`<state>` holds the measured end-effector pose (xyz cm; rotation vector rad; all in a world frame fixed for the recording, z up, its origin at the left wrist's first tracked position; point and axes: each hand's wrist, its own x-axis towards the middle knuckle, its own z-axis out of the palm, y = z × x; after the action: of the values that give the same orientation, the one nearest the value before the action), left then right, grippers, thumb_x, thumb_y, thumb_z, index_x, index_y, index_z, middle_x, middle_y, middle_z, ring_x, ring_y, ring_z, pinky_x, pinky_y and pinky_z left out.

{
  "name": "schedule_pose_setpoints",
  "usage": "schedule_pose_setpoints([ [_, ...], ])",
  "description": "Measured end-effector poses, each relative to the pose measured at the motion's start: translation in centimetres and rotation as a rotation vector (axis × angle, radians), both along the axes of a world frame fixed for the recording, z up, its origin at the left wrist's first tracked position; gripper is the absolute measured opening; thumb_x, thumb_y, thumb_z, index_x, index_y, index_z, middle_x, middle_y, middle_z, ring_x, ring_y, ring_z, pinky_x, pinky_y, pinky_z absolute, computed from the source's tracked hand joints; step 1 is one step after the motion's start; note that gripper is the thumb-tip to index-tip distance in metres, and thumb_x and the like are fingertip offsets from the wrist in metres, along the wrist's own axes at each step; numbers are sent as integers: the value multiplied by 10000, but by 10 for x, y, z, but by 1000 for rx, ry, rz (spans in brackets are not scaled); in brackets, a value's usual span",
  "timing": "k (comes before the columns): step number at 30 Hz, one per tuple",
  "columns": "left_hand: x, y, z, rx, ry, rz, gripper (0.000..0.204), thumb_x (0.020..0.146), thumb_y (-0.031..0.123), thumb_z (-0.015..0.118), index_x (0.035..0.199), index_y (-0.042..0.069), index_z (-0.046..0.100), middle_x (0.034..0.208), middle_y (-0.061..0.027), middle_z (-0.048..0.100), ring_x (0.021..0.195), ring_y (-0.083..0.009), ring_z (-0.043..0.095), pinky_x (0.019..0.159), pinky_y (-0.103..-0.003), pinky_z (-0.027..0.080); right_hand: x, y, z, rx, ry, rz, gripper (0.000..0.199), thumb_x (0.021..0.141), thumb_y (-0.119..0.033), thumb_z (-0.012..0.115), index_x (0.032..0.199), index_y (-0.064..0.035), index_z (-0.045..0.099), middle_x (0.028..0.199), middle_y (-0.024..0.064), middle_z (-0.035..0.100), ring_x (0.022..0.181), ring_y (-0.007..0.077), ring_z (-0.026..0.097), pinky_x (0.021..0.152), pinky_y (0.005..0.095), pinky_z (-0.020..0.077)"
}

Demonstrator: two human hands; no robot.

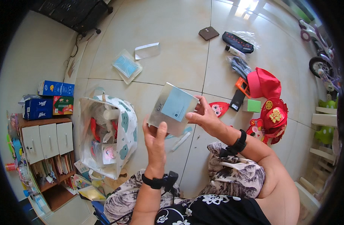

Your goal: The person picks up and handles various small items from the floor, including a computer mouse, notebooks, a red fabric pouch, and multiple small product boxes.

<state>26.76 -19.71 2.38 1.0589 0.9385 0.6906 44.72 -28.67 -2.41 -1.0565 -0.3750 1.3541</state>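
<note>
Between my hands, above the tiled floor, is a flat squarish grey box [173, 107] with a pale blue panel and some handwriting on its face. My left hand [156, 144] grips its near left corner, thumb on the front and fingers behind. My right hand [205, 114] pinches its right edge, the thumb at the lower right. Under the box, a pale blue-and-clear strip [182, 139] lies on the floor. Just beyond my right hand is a red piece with a cartoon face [218, 109], partly covered by that hand.
At left stands an open fabric storage bin [127, 129] with mixed items, beside a small cabinet [44, 142]. A clear packet with blue contents [126, 66] lies ahead. To the right are a red cap [265, 83], green box [251, 106], black case [237, 100] and dark pouch [237, 42].
</note>
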Motion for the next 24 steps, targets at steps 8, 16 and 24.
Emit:
schedule_pose_setpoints([
  [8, -33, 22, 59, 65, 212, -67, 608, 902, 218, 560, 1433, 14, 344, 1196, -99, 540, 1098, -165, 504, 980, -301, 381, -9, 3, 15, 66, 241, 416, 629, 942, -313, 582, 1402, -13, 276, 1162, 169, 591, 947, 228, 654, 847, 348, 538],
  [16, -52, 21, 47, 89, 173, 62, 585, 953, 216, 490, 1444, -44, 307, 1436, -155, 387, 1317, -223, 373, 1098, -318, 256, -31, 14, 20, 64, 232, 494, 736, 909, -303, 621, 1434, 15, 216, 1187, 191, 584, 931, 230, 659, 852, 343, 539],
  [24, -53, 25, 46, 148, 222, 45, 612, 925, 248, 501, 1446, -19, 322, 1408, -147, 416, 1292, -223, 399, 1083, -324, 283, -38, 16, 17, 76, 237, 484, 739, 907, -259, 628, 1439, 11, 192, 1230, 200, 560, 956, 240, 654, 859, 342, 536],
])
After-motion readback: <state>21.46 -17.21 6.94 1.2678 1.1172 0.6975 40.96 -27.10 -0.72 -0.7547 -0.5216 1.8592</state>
